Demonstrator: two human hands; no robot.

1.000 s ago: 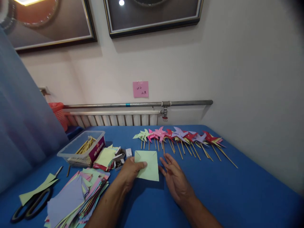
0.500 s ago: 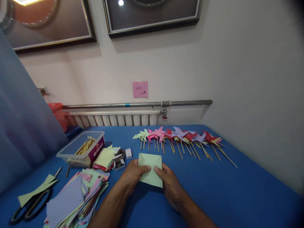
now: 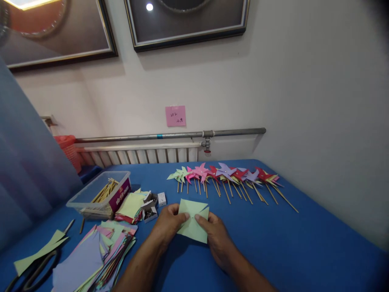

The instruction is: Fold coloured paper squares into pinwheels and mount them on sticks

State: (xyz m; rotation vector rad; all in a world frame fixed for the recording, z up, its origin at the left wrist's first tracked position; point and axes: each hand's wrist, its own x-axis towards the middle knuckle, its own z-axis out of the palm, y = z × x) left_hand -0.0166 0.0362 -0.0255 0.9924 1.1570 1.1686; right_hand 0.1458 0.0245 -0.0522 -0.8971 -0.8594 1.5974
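A blue table carries a row of pinwheels near its far edge, a plastic box and stacked paper toward its left edge, scissors at the near-left corner.

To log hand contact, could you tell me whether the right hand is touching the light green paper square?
Touching. The head view shows the right hand with its thumb pressed on the light green paper square near the centre, with no gap.

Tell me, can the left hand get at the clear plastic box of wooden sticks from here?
Probably yes: the left hand would first have to let go of the green paper square; only low paper piles lie before the clear plastic box.
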